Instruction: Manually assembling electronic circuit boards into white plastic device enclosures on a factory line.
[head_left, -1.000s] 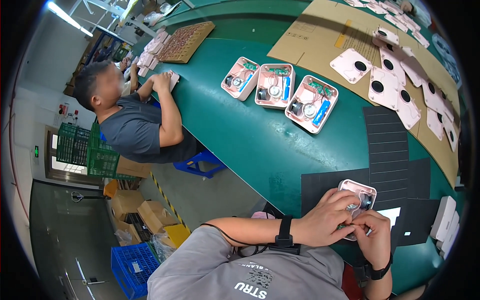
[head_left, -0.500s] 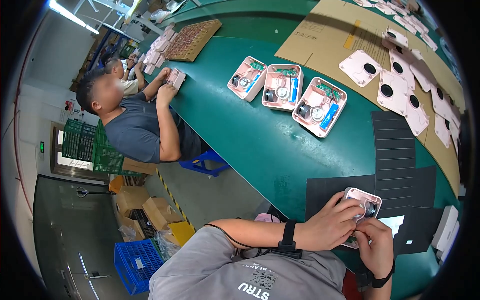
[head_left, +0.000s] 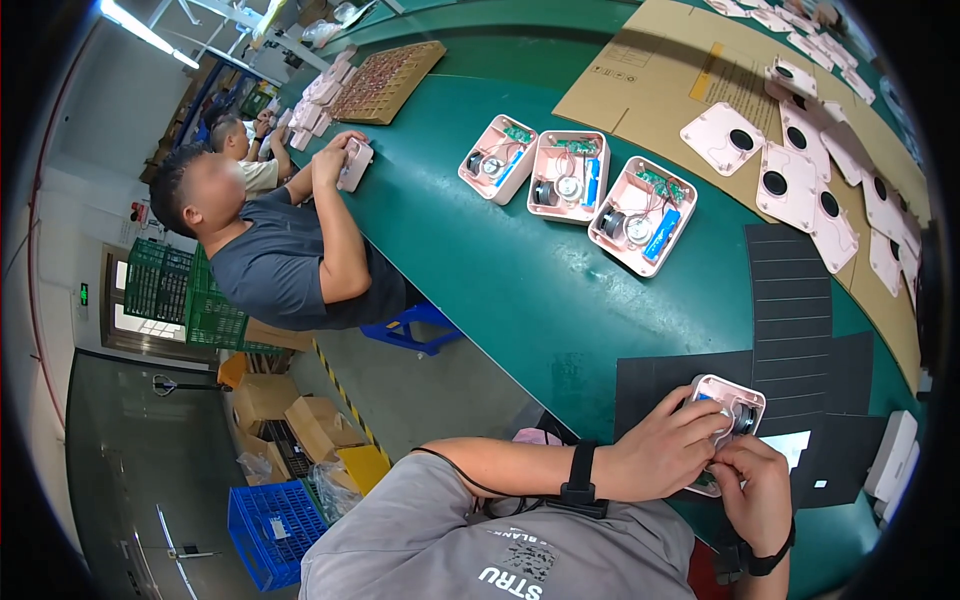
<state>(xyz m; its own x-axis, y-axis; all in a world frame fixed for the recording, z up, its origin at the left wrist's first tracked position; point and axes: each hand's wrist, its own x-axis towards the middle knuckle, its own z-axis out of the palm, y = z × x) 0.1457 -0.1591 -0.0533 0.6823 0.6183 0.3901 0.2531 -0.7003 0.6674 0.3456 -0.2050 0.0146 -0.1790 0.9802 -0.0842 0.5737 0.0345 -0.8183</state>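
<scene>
A pale pink plastic housing (head_left: 738, 385) stands in front of me, over black sheets at the table's near edge. My left hand (head_left: 668, 446) lies across its left side, fingers bent over the rim and reaching inside. A black round part (head_left: 744, 417) shows beside those fingertips, with a bit of blue near them. At the housing's lower right, my right hand (head_left: 757, 490) has thumb and fingers pinched together close to the left fingertips. Whatever that pinch holds is hidden. Part of a green circuit board (head_left: 708, 480) peeks out below the hands.
Three open pink housings (head_left: 642, 216) with wires, boards and blue batteries stand farther off on the green table (head_left: 480, 300). Pink covers with black discs (head_left: 786, 182) lie on cardboard (head_left: 640, 75) at right. Black strips (head_left: 790, 290) lie nearer. A co-worker (head_left: 290, 240) sits at left.
My hands stay almost in place on the housing, with only slight finger movement. The co-worker at left has tilted the pink part in their hands and shifted their grip.
</scene>
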